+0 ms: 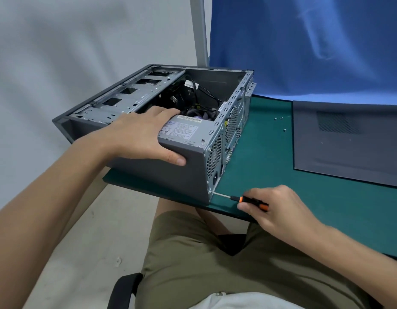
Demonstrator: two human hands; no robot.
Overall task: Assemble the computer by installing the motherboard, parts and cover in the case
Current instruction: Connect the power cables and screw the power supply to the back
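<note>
A seated person's lap in olive shorts (215, 264) is filling the bottom of the view, tucked under the near edge of a green-matted worktop (271, 152).

The computer case (170, 175) is lying on its side at the worktop's near left corner. Its open side is facing up, and its far end is hanging out past the left edge. The rear panel is facing right, probably so its screw holes are within reach.

The right hand (280, 210) is pinching the black-and-orange handle of a screwdriver (248, 200), with fingers and thumb curled round it. The shaft is lying almost level, and its tip is meeting the case's lower rear corner, just above the mat. The person appears to be driving a screw there.

The left hand (144, 137) is lying spread over the case's near wall. Its fingers are reaching fairly straight across the power supply (184, 130), and its thumb is pressing on the outer wall. It is likely bracing the case against the screwdriver's push.

Loose cables are showing inside the case. The cover panel (349, 141) is lying flat towards the right edge, not yet fitted. A few small screws (279, 118) are sitting between the cover panel and the case, near the far edge.
</note>
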